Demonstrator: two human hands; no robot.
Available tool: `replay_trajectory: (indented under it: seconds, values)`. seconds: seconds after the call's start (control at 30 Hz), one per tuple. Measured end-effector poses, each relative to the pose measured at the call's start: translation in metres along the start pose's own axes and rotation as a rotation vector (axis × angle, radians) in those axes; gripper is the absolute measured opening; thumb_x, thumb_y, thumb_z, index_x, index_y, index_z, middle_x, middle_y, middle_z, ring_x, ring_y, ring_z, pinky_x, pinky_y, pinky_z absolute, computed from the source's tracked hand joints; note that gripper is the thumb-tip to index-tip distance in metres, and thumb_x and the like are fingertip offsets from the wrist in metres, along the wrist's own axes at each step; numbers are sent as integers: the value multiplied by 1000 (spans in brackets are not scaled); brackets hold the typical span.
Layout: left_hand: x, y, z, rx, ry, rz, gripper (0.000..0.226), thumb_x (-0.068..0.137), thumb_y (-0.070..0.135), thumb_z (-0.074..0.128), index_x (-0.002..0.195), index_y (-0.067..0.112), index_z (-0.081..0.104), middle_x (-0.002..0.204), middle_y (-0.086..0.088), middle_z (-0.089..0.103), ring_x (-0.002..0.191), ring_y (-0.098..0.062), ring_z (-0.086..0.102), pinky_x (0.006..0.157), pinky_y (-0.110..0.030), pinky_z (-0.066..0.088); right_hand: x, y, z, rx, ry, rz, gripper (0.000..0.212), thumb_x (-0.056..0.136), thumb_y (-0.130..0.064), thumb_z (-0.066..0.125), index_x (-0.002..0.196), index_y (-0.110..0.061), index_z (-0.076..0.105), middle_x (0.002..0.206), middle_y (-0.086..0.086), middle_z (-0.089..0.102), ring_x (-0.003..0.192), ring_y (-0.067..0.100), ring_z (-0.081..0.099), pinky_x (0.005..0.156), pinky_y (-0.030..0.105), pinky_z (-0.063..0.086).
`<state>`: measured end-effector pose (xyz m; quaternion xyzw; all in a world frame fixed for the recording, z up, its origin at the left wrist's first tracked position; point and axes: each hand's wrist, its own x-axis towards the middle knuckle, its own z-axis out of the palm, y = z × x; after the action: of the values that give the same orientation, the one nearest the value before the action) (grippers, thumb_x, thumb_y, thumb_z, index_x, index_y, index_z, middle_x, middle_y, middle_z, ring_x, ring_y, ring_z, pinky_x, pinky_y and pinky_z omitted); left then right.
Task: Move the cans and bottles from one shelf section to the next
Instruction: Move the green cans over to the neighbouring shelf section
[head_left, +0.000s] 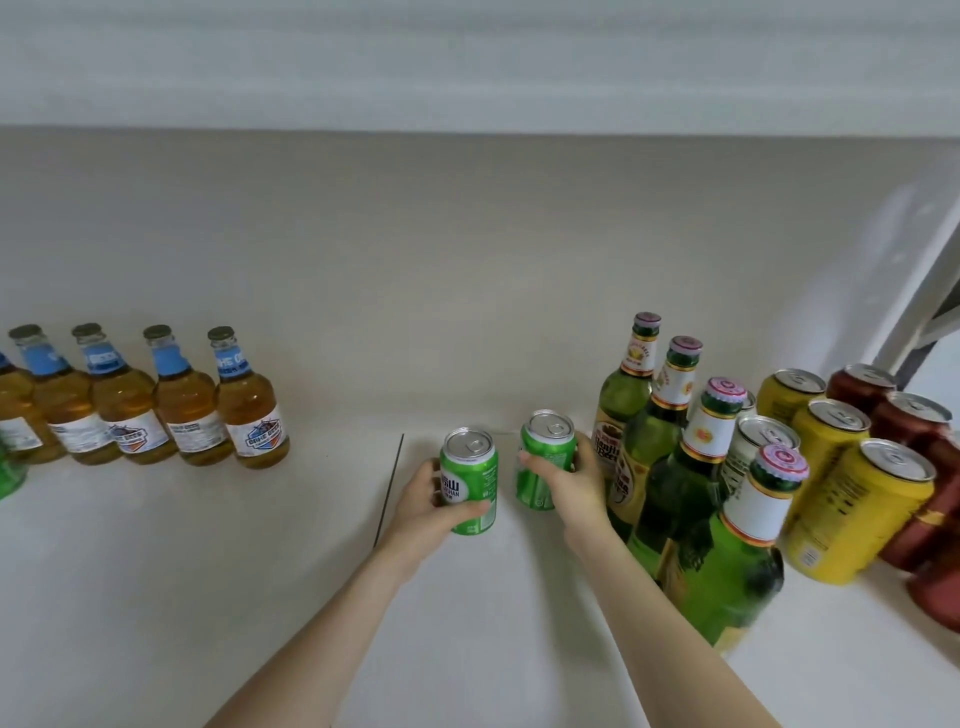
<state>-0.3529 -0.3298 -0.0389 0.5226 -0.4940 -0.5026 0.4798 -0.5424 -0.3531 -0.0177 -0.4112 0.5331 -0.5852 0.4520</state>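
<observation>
Left hand (430, 500) gripping nearer green can (470, 465), right hand (570, 486) gripping farther green can (548, 446), just beside green bottles (675, 483).

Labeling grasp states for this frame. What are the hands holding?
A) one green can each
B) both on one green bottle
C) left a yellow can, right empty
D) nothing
A: the left hand curls round one green can, and the right hand curls round a second green can beside it.
</observation>
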Motion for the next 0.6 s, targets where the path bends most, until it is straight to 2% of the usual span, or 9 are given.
replay_trajectory:
  seconds: [0.13, 0.23, 0.37, 0.5, 0.6]
  values:
    - [9, -4, 3, 1, -27, -1, 66, 56, 18, 90, 114, 17, 58, 108, -5, 75, 103, -23, 70, 89, -40, 57, 14, 9, -1, -36, 12, -14, 66, 69, -14, 88, 126, -23, 56, 114, -5, 66, 103, 12, 62, 78, 25, 47]
    - [13, -7, 5, 13, -45, 1, 69, 56, 18, 90, 116, 15, 57, 111, -7, 73, 105, -23, 70, 93, -42, 56, 21, 18, -4, -76, 13, -38, 61, 68, -14, 88, 120, -27, 58, 112, -7, 67, 100, 9, 63, 73, 20, 46]
    - [13, -11, 3, 21, -70, -2, 68, 58, 13, 90, 117, 14, 57, 110, -6, 74, 104, -21, 70, 90, -36, 57, 26, 27, -5, -86, 24, -42, 64, 69, -15, 88, 124, -25, 58, 112, -8, 67, 99, 4, 63, 73, 17, 46]
    - [9, -14, -2, 16, -66, -4, 69, 55, 15, 90, 116, 13, 57, 110, -7, 74, 102, -21, 70, 82, -27, 56, 29, 33, -6, -106, 24, -56, 65, 69, -20, 88, 126, -26, 57, 114, -11, 65, 103, 4, 61, 77, 20, 46]
    - [7, -13, -4, 22, -76, -1, 76, 50, 22, 92, 116, 15, 56, 112, -6, 73, 103, -18, 70, 85, -28, 56, 29, 36, -6, -90, 34, -63, 62, 69, -21, 89, 122, -26, 59, 113, -10, 67, 102, 6, 63, 78, 21, 48]
